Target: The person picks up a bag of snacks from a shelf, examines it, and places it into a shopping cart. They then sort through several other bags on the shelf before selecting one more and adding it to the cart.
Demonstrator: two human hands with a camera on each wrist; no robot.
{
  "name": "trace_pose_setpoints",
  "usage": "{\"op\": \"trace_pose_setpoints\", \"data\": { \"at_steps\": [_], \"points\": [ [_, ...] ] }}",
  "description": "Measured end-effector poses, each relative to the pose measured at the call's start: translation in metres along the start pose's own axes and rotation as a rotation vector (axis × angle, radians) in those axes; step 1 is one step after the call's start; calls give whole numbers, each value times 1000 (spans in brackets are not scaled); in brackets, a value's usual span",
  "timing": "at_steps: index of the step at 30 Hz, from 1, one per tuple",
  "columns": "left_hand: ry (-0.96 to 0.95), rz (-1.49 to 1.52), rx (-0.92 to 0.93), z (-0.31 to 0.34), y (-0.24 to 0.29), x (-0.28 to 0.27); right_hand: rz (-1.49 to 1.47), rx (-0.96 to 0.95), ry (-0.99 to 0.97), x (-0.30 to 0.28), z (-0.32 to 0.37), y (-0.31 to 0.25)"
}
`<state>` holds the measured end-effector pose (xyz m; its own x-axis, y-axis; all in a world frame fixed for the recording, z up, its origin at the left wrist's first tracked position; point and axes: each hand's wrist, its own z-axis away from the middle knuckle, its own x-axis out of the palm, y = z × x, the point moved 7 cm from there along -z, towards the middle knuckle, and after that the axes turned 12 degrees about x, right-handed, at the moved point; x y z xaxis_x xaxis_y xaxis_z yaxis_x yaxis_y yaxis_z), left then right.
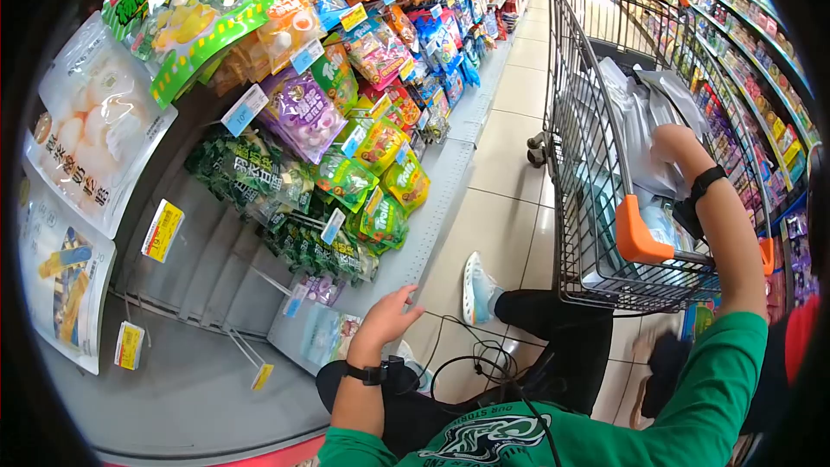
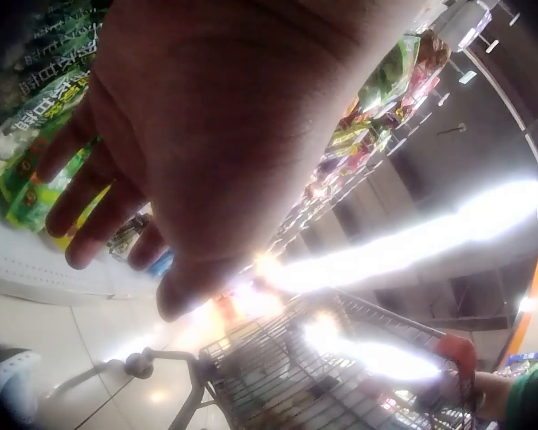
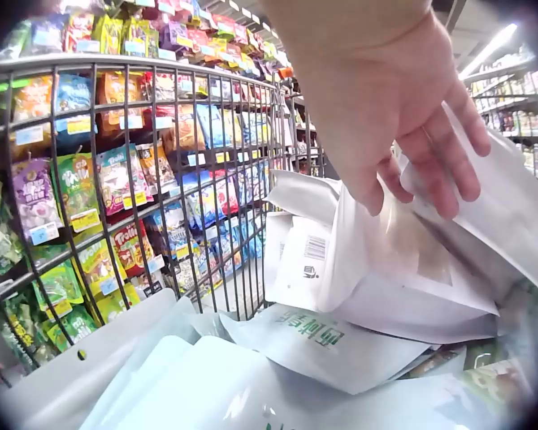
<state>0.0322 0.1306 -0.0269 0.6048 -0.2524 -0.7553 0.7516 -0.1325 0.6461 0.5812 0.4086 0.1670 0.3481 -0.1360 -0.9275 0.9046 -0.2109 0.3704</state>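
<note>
My right hand (image 3: 421, 116) reaches down into a wire shopping cart (image 1: 596, 207). Its fingers hang loosely bent right over white pouches (image 3: 377, 269), with no grip on them showing. More pale bags (image 3: 332, 345), one with green lettering, lie lower in the cart. In the head view that same right hand (image 1: 674, 147) overlaps the grey-white pouches. Held out low beside the shelf, my left hand (image 1: 387, 320) has nothing in it, and its fingers are spread apart in the left wrist view. Closest to it are small packets (image 1: 322, 337) on the bottom shelf.
Hanging candy bags (image 1: 363, 143) fill the rack on the left, above a grey shelf ledge (image 1: 432, 182). Price tags (image 1: 162, 229) stick out on metal hooks. A tiled aisle floor (image 1: 501, 182) runs between rack and cart. Black cables (image 1: 484, 363) loop across my lap.
</note>
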Motion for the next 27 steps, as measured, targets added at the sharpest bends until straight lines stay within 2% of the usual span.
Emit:
{"op": "trace_pose_setpoints", "data": {
  "at_steps": [11, 17, 23, 27],
  "points": [
    [-26, 1, 2, -7, 2, 8, -16, -7, 39, -3, 4, 4],
    [-26, 2, -15, -5, 4, 6, -204, 17, 193, 0, -6, 11],
    [-19, -1, -14, -4, 0, 7, -50, 67, 159, -4, -10, 12],
    [-17, -8, -1, -4, -2, 8, -54, 130, 151, -2, -12, 16]
  ]
}}
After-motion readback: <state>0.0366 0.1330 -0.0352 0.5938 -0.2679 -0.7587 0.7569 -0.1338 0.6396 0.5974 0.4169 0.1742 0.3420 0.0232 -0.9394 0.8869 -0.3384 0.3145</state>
